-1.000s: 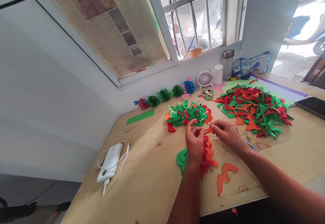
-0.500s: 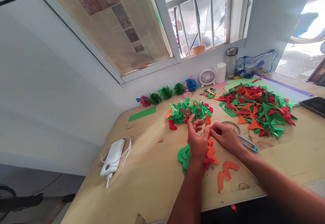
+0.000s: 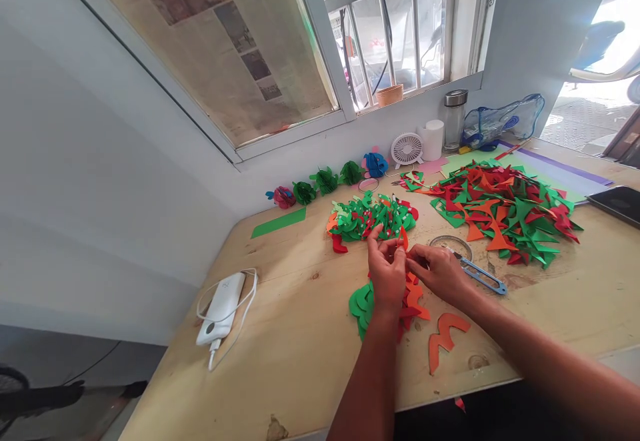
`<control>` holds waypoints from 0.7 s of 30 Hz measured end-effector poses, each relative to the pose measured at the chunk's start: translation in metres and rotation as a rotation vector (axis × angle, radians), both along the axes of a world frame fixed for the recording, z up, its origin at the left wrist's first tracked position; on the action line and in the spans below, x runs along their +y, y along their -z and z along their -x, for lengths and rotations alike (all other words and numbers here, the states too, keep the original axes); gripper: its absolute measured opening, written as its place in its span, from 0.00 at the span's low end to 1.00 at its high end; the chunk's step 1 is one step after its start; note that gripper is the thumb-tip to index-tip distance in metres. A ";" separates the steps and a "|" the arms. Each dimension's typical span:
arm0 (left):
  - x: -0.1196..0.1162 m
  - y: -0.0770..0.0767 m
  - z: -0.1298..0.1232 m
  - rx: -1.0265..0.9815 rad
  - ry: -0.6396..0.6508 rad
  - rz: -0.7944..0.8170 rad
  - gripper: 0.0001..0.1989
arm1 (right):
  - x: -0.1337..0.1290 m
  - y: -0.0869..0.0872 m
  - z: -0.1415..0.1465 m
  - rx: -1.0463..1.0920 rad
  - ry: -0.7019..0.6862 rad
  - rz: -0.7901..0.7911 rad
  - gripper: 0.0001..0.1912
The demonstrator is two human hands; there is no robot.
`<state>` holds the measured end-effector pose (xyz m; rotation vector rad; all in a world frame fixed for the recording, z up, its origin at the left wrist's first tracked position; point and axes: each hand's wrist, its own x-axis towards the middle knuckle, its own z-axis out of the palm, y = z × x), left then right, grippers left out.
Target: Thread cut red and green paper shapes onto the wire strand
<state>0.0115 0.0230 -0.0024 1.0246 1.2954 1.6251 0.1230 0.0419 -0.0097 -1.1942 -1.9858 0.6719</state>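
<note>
Between thumb and fingers, my left hand (image 3: 386, 269) grips a small orange paper cutout (image 3: 404, 237), its tip standing above the thumb. My right hand (image 3: 439, 269) is pinched closed against the cutout's lower end; the exact contact is hidden. Under my hands lie stacked green paper pieces (image 3: 361, 304) and orange cut pieces (image 3: 416, 297), with some red ones. Nearer me is a wavy orange paper piece (image 3: 444, 339). A blue utility knife (image 3: 484, 275) lies right of my right hand, by a thin round ring (image 3: 470, 249).
Behind my hands sits a heap of small green and red cutouts (image 3: 373, 217). A larger pile of paper scraps (image 3: 505, 214) is on the right, beside a phone (image 3: 620, 202). At left lies a white power bank (image 3: 223, 307) with its cable. Paper ornaments (image 3: 325, 181) and a small fan (image 3: 407, 149) line the wall.
The orange cutout has turned and now shows a narrower side. Both hands have shifted slightly left in the picture, the right one staying close to the left.
</note>
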 end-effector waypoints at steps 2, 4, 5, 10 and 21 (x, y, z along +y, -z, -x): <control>0.000 0.001 0.000 -0.012 -0.003 0.002 0.27 | -0.001 0.000 0.000 0.001 -0.031 0.010 0.14; 0.001 0.002 0.001 -0.040 -0.002 0.013 0.27 | -0.001 -0.001 0.000 0.006 -0.051 0.018 0.14; 0.001 0.002 0.001 -0.053 -0.002 0.020 0.27 | -0.002 -0.002 0.000 0.011 -0.060 0.022 0.14; 0.002 0.000 0.003 -0.092 -0.013 0.051 0.27 | -0.005 -0.010 -0.001 0.061 -0.096 0.027 0.14; -0.006 -0.009 -0.006 -0.070 0.084 0.069 0.27 | 0.010 -0.015 -0.013 0.365 0.207 0.181 0.13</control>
